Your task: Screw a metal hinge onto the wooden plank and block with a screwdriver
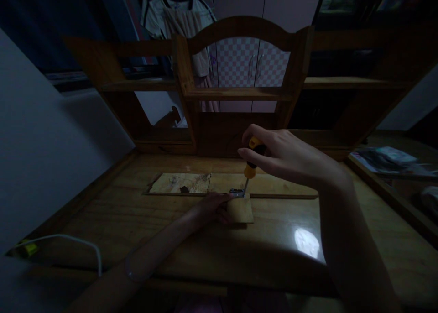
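Note:
My right hand (pixel 273 151) is closed around the yellow and black handle of a screwdriver (pixel 250 170), held nearly upright with a slight tilt. Its metal tip reaches down to the right end of a small metal hinge (pixel 237 193). The hinge lies where a long wooden board (pixel 273 184) meets a small wooden piece (pixel 241 211). My left hand (pixel 217 206) grips the small piece at its left side, fingertips close to the hinge; some fingers are hidden beneath it. Torn, stained patches mark the left part of the long board.
Everything rests on a glossy wooden desk (pixel 164 235). A wooden shelf unit (pixel 239 94) rises along its back. At the left front lie a white cable (pixel 78 241) and a yellow object (pixel 29 248). Papers (pixel 390 155) lie beyond the right edge. The room is dim.

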Demonstrator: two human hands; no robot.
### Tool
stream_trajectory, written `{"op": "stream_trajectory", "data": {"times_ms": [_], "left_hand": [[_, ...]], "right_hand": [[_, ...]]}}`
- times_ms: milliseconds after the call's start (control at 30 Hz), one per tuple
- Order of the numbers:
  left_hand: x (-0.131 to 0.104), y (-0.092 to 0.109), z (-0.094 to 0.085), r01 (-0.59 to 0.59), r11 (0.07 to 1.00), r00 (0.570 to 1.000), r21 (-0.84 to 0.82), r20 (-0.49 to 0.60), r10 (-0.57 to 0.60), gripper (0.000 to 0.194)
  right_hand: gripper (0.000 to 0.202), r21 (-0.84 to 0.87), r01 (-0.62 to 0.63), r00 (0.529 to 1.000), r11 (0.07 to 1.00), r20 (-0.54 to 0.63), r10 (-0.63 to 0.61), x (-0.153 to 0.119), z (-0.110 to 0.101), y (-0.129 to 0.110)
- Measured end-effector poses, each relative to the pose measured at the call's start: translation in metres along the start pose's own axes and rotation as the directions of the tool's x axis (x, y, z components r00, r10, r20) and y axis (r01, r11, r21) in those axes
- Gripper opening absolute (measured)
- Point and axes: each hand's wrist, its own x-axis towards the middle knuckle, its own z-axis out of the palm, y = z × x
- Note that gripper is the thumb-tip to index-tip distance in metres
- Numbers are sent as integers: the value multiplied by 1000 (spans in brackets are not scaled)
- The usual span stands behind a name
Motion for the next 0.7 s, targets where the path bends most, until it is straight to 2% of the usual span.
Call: {"op": "stream_trajectory", "data": {"times_ms": [200,300,400,500,700], "left_hand": [[1,-3,-3,2,1000,1000,-13,7,-2,39],[1,-3,-4,-4,1000,1000,-6,13,4,38],[0,-2,-3,-24,1000,999,-12,28,25,37],[1,-2,-3,-43,999,999,-3,28,43,36],[0,1,0,2,1000,1000,-4,3,-2,36]], "right_hand": [[27,-28,41,999,999,1,-41,0,-2,2],[23,-102,14,999,995,-36,-17,2,3,-2],[27,-184,-33,996,982,-82,19,3,7,-7],[31,-183,-24,996,983,-84,8,1,9,-9],[33,-180,-7,995,984,-96,-10,3,14,-10]]}}
